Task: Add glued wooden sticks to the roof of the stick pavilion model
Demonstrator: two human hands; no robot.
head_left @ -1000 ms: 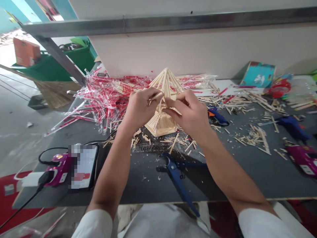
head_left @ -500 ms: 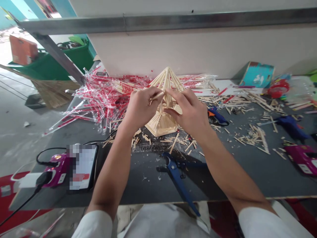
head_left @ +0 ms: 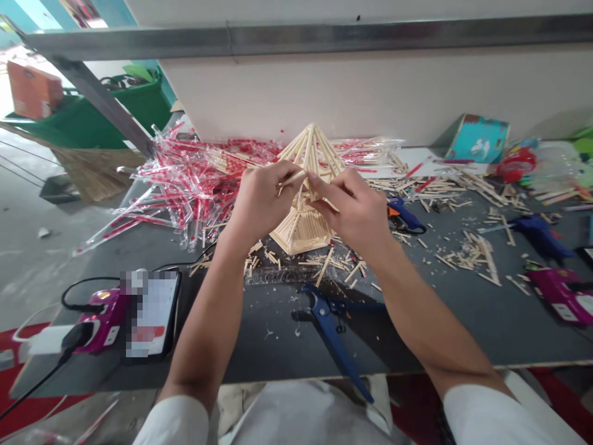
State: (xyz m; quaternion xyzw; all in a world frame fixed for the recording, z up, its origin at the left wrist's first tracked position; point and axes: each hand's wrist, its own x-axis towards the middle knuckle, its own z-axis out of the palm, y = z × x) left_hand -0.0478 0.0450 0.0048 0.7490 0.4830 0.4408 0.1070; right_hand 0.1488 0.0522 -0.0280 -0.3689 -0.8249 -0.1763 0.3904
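Both hands are meeting at frame centre — left hand [head_left: 262, 199] and right hand [head_left: 356, 209] pinching a thin stick [head_left: 293, 178] against the stick pyramid [head_left: 306, 224] standing on the table [head_left: 463, 309].

Right hand [head_left: 354, 213] shifted left across stick pyramid [head_left: 303, 225]. Its fingertips now meet end of short stick [head_left: 291, 179] pinched by left hand [head_left: 262, 201]. Gap between hands closed. View drifted slightly right.

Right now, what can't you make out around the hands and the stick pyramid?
Head view only:
- stick pyramid: its near face is covered by the left hand and right hand.
- short stick: pinched by the left hand; what the right fingers grip is hidden.
- phone: screen blurred.
- purple tool: cut off by the right edge.
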